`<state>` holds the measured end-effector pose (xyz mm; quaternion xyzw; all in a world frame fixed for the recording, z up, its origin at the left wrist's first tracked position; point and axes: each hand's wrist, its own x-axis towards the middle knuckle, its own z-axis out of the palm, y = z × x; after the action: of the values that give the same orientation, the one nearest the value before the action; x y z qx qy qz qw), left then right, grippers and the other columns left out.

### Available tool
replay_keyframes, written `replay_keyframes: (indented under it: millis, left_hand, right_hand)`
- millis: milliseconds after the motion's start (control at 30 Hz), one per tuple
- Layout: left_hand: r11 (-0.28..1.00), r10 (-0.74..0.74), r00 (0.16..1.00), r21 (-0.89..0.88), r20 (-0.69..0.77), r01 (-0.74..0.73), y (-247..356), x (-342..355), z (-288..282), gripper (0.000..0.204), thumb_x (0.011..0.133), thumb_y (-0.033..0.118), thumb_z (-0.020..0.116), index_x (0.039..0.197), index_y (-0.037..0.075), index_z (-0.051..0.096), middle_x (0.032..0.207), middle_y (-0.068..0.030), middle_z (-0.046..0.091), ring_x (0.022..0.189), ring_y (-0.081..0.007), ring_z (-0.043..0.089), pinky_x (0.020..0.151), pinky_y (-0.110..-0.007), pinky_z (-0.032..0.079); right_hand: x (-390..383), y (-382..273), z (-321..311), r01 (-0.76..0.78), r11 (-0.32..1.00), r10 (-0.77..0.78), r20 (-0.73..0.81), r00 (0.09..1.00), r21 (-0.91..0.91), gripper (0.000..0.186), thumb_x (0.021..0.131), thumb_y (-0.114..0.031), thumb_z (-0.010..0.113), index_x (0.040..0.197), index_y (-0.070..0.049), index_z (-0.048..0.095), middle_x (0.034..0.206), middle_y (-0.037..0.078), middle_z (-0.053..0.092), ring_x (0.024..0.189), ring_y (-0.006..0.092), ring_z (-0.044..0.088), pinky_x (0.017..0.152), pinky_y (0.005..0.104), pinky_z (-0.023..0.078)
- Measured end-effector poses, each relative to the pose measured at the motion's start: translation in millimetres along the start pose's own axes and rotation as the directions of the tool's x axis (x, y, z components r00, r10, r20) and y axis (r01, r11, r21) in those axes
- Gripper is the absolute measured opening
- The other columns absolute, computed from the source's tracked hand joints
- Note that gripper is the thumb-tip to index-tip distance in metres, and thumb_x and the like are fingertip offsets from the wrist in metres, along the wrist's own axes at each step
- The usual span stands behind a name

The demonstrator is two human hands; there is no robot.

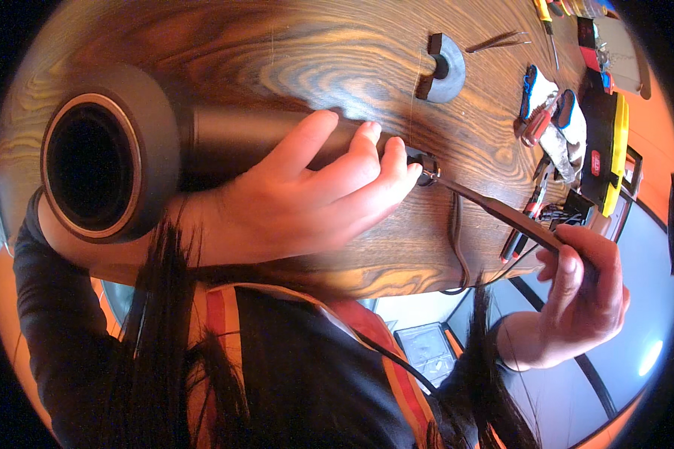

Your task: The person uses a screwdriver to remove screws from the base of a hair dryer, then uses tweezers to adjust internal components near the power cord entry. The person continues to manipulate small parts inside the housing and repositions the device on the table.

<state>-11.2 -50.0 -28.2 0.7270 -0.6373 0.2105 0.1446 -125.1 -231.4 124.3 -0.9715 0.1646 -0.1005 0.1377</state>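
Note:
A dark brown hair dryer [112,161] lies across the wooden table, its round black end at the left. My left hand [314,187] is closed round its handle [254,135], fingers over the top. At the handle's right end a small dark fitting with a shiny metal part [427,168] shows. My right hand [588,288] grips a long, slim dark tool [502,211] between thumb and fingers. The tool's thin tip reaches that fitting; whether it touches inside, I cannot make out.
A grey curved piece [446,69] and dark thin pointed tool [498,43] lie farther back. White gloves with blue cuffs [538,91], a red-handled tool [538,129], pliers [528,224] and a yellow-black case [610,150] are at right. A dark cord [457,236] hangs over the near edge.

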Motion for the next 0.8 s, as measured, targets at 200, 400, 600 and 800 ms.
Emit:
replay_keyframes:
  millis: [200, 400, 600, 800]
  left_hand:
    - [1.0, 0.014, 1.0, 0.013, 0.022, -0.015, -0.9, 2.6, -2.4, 0.033, 0.084, 0.032, 0.054, 0.112, 0.018, 0.065, 0.112, -0.0026, 0.059, 0.098, -0.0164, 0.056, 0.084, -0.037, 0.044]
    - [1.0, 0.022, 1.0, 0.017, -0.017, -0.022, -1.7, 0.3, 0.8, 0.033, 0.081, 0.029, 0.055, 0.11, 0.019, 0.066, 0.11, -0.0013, 0.059, 0.093, -0.016, 0.058, 0.082, -0.037, 0.046]
    - [0.999, -0.038, 0.985, -0.015, -0.169, 0.036, 2.2, 3.7, 12.5, 0.023, 0.077, 0.025, 0.055, 0.09, 0.009, 0.063, 0.097, -0.0028, 0.056, 0.086, -0.0174, 0.054, 0.074, -0.035, 0.045]
    - [1.0, -0.021, 0.99, -0.005, -0.143, 0.02, 1.3, 1.8, 10.5, 0.024, 0.077, 0.026, 0.058, 0.096, 0.015, 0.065, 0.099, -0.0006, 0.058, 0.086, -0.0162, 0.055, 0.074, -0.034, 0.046]
  right_hand:
    - [21.3, -5.9, -20.2, 0.214, 0.976, -0.183, 0.403, 0.897, -0.033, 0.027, 0.063, 0.002, 0.077, 0.088, 0.004, 0.066, 0.061, 0.011, 0.061, 0.049, 0.0171, 0.057, 0.047, 0.0241, 0.044]
    - [25.5, -7.0, -13.5, 0.517, 0.855, -0.491, 0.384, 0.782, 0.04, 0.04, 0.051, -0.002, 0.07, 0.089, 0.007, 0.066, 0.069, 0.014, 0.059, 0.053, 0.0211, 0.056, 0.045, 0.0275, 0.044]
    - [22.1, -23.0, -18.1, 0.251, 0.955, -0.147, 0.481, 0.865, -0.16, 0.041, 0.063, -0.013, 0.075, 0.099, 0.003, 0.065, 0.07, 0.012, 0.059, 0.053, 0.0224, 0.055, 0.048, 0.0304, 0.045]
    - [24.9, -24.0, -22.2, 0.327, 0.918, -0.174, 0.511, 0.841, -0.226, 0.03, 0.065, -0.001, 0.074, 0.094, 0.004, 0.064, 0.062, 0.009, 0.054, 0.052, 0.0199, 0.054, 0.045, 0.0314, 0.04]
